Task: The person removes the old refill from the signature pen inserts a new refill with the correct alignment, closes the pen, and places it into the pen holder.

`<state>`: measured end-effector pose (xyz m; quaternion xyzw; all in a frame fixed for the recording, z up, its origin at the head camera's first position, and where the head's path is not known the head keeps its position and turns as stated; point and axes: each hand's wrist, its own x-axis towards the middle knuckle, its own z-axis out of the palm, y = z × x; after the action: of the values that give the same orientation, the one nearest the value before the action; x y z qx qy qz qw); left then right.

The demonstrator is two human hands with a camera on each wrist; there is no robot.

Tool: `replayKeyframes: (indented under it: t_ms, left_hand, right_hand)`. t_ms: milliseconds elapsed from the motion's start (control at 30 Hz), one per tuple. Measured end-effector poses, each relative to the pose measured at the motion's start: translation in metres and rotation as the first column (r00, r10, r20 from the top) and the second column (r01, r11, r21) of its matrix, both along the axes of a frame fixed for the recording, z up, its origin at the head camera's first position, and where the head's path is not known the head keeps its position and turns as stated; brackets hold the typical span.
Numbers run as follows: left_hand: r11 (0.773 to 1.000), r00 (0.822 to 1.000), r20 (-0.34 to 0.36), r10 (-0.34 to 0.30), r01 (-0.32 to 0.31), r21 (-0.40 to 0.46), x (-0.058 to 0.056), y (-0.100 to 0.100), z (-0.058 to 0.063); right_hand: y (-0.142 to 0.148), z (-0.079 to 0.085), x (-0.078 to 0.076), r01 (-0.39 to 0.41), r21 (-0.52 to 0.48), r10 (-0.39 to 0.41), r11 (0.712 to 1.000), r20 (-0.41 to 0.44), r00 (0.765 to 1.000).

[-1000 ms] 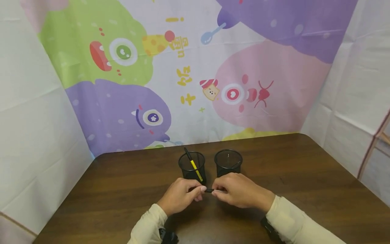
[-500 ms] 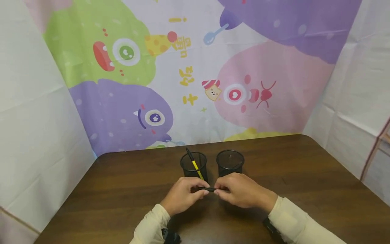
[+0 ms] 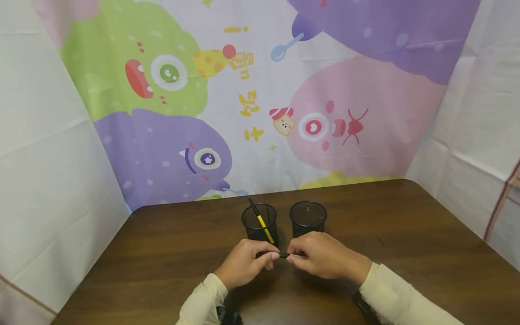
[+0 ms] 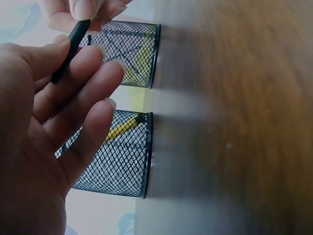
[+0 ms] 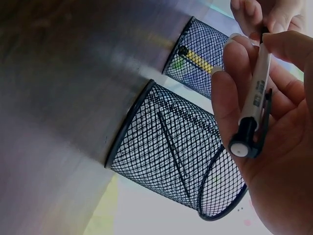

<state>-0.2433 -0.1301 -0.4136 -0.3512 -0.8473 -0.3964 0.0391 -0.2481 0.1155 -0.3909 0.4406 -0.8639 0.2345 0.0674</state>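
Observation:
Above the front of the table, both hands hold one click pen (image 3: 283,255) level between them. My left hand (image 3: 246,262) pinches its black grip end between thumb and forefinger; the other fingers are spread below it in the left wrist view. With thumb and fingers, my right hand (image 3: 327,257) grips the white barrel (image 5: 256,93). The clip and push button (image 5: 239,149) point back toward the right palm. Whether the grip end is loose from the barrel cannot be told. Just behind the hands stand two black mesh cups, a left cup (image 3: 253,234) and a right cup (image 3: 299,229).
A yellow-and-black pen (image 3: 262,222) leans in the left cup. Inside the right cup lies a thin dark rod (image 5: 173,152). The brown wooden table (image 3: 162,253) meets a printed cloth (image 3: 260,171) at the back, with white cloth walls at both sides.
My left fingers have shifted around the black grip end, extending half a second ago and curling back now. The right hand keeps its hold. The head view has shifted slightly.

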Motion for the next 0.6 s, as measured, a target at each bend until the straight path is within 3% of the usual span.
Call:
replayKeyframes:
  t_ms: [333, 467, 600]
  left_hand:
    - [0.998, 1.000, -0.002, 0.020, -0.020, -0.067, -0.0008, 0.0007, 0.0003]
    - [1.000, 1.000, 0.015, 0.004, -0.003, -0.014, 0.0009, 0.0004, -0.0004]
    - [1.000, 0.999, -0.050, -0.005, 0.007, 0.029, 0.0024, 0.0028, 0.0005]
  right_hand:
    - [0.0017, 0.0008, 0.0006, 0.001, 0.004, -0.001, 1.000, 0.025, 1.000]
    - [0.0010, 0.0007, 0.0010, -0.010, 0.002, 0.010, 1.000, 0.035, 0.999]
    - [0.0012, 0.0011, 0.0007, -0.014, -0.003, 0.014, 1.000, 0.016, 1.000]
